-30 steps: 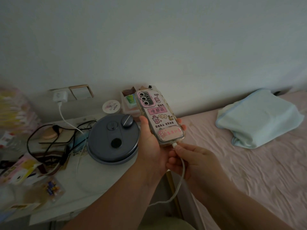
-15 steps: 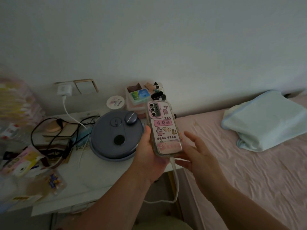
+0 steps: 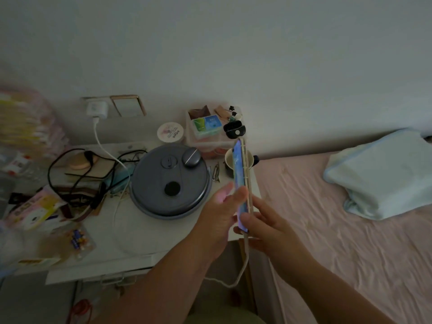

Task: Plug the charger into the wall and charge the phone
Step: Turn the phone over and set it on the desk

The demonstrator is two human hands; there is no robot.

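Observation:
The white charger [image 3: 97, 110] sits plugged into the wall socket at the back left. Its white cable [image 3: 109, 155] runs down over the bedside table, loops below the table edge and rises to the phone's lower end. The phone [image 3: 242, 178] stands on edge, its lit blue screen facing left. My left hand [image 3: 219, 213] holds it from the left, with the thumb on the screen side. From the right, my right hand [image 3: 264, 220] touches its lower edge with the fingers.
A round grey appliance [image 3: 169, 181] fills the middle of the white bedside table [image 3: 145, 235]. Black cords, packets and a plastic organiser box [image 3: 210, 129] crowd the table. A cup [image 3: 251, 160] stands behind the phone. The pink bed [image 3: 350, 230] with a light-blue folded blanket [image 3: 383, 171] lies to the right.
The phone has turned from back-facing-me to edge-on, with the lit screen now showing to the left. My right hand let go of the plug, opened, then closed in on the phone's lower edge.

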